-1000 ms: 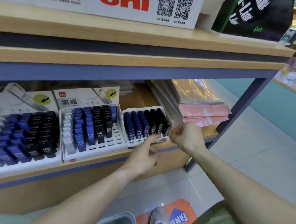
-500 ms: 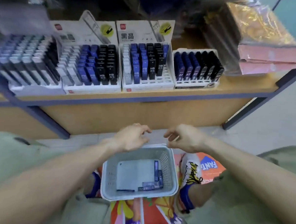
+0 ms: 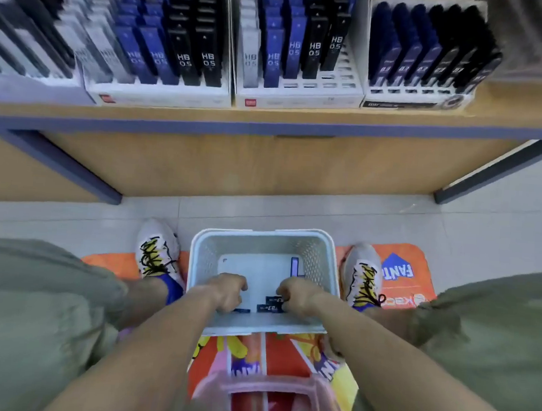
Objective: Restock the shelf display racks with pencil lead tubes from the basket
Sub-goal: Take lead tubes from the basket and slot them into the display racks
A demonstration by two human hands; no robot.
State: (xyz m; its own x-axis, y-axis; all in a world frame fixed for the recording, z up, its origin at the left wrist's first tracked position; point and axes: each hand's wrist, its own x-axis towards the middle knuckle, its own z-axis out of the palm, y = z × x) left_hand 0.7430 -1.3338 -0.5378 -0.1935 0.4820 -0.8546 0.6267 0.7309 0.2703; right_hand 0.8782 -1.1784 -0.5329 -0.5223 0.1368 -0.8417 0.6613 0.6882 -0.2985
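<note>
Head view, looking down between my knees. The pale basket (image 3: 323,257) stands on the floor between my shoes, and the few pencil lead tubes (image 3: 270,304) left in it lie flat on its bottom near the front wall, with one more tube (image 3: 295,266) lying along the right wall. These are small, flat, rigid plastic cases; I judge them very light, smooth enough to slip, and sturdy enough for a firm pinch. They are best taken across the narrow edges, thumb against fingertips, since the broad faces lie flush on the basket floor. Both forearms reach straight down into the basket. My left hand (image 3: 227,290) has its fingers curled under, knuckles up, touching or just over a dark tube at its fingertips; my right hand (image 3: 295,295) is curled likewise beside the two dark tubes. Whether either grip has actually closed on a tube is hidden by the knuckles. The display racks (image 3: 298,95) stand above on the shelf (image 3: 269,121).
</note>
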